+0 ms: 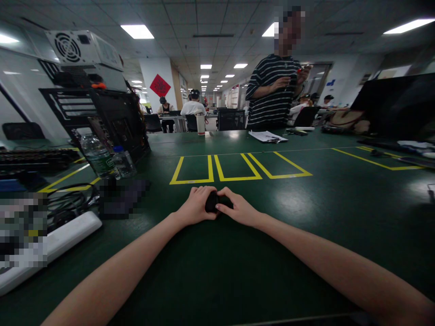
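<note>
Both my hands meet at the middle of the green table (217, 271), around a small, dark, rounded object (211, 202) whose kind I cannot make out. Fingers and thumb of my left hand (196, 206) curve round its left side. From the right, my right hand (239, 209) reaches in with a bent index finger at the object's upper edge and the thumb against its lower right side. Parts of the object are hidden behind the fingers. Just beyond the hands, yellow tape outlines (238, 178) mark the tabletop.
At the left stand an opened computer case (115, 122) with a power supply (84, 47) on top, clear plastic bottles (97, 154), cables and a white power strip (73, 231). Papers (267, 136) and a cup (201, 123) lie farther back. A person in a striped shirt (272, 93) stands across the table.
</note>
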`<state>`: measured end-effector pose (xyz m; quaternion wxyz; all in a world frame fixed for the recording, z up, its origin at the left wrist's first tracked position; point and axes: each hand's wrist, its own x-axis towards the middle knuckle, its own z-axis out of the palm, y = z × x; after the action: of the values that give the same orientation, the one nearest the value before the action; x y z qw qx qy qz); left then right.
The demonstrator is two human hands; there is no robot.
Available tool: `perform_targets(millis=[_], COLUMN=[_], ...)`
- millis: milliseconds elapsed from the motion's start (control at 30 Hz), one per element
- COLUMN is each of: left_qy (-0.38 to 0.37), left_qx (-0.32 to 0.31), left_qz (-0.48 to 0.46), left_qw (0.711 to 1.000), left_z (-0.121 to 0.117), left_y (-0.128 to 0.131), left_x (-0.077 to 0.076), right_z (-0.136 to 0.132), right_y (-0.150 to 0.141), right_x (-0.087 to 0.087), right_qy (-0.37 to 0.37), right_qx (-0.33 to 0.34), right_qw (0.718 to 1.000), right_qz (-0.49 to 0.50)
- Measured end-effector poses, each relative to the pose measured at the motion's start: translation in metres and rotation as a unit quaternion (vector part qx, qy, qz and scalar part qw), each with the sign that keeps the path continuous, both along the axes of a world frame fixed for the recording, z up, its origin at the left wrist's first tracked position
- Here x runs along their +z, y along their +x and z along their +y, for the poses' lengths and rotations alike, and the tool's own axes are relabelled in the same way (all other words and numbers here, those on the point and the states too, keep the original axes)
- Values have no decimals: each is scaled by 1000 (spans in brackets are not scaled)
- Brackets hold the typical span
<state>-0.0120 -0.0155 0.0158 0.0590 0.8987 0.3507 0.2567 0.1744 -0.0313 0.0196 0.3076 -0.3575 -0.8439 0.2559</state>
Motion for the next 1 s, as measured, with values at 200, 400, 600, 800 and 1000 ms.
perform_targets(millis=[200, 400, 600, 800, 1000], left_qy=[9, 7, 1, -4, -6], left_qx=[4, 0, 2, 5, 5], left_qz=[7, 2, -1, -1, 4], left_qw=[1000, 1000, 1000, 1000, 1000], left_z=[2, 1, 1, 1, -3], left_y=[0, -1, 0, 0, 0], left_x=[-2, -2, -1, -1, 4], right_z=[1, 3, 3, 1, 3], right_y=[-1, -6, -2, 1, -4], right_x=[-2, -6, -4, -1, -3], right_qy=[51, -18, -84, -39, -79], right_qx=[-17, -31, 27, 21, 7], right_qw=[999, 998, 995, 998, 994], right_qz=[9, 61, 54, 36, 78])
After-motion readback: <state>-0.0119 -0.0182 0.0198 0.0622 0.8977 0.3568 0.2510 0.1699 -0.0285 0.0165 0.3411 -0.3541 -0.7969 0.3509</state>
